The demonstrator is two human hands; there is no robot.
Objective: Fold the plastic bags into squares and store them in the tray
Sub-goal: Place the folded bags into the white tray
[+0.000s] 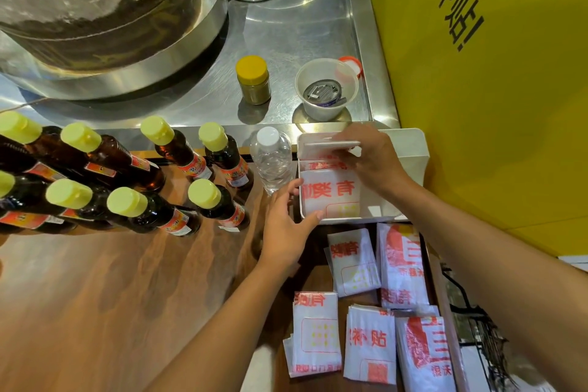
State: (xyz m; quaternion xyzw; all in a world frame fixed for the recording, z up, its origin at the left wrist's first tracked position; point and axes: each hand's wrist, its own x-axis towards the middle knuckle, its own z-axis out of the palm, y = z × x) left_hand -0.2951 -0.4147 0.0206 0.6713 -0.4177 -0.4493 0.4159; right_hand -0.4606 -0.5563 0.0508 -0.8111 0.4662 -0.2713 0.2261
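A white tray (pixel 410 149) stands at the far right of the wooden counter. Folded white plastic bags with red print (pixel 331 197) lie inside it. My left hand (pixel 286 226) grips the tray's near left corner, thumb on the rim. My right hand (pixel 372 159) reaches into the tray from the right, fingers pressing down on the bags at the far end; the fingertips are partly hidden by a white strip at the tray's back. Several folded bags (pixel 353 261) lie on the counter in front of the tray, some stacked (pixel 370 340).
Several brown sauce bottles with yellow caps (pixel 178 149) stand to the left, and a clear water bottle (pixel 272 159) sits right beside the tray. Behind are a steel surface with a yellow-lidded jar (pixel 253 79), a plastic cup (pixel 326 89) and a large pot (pixel 95 3). A yellow panel (pixel 493 89) borders the right.
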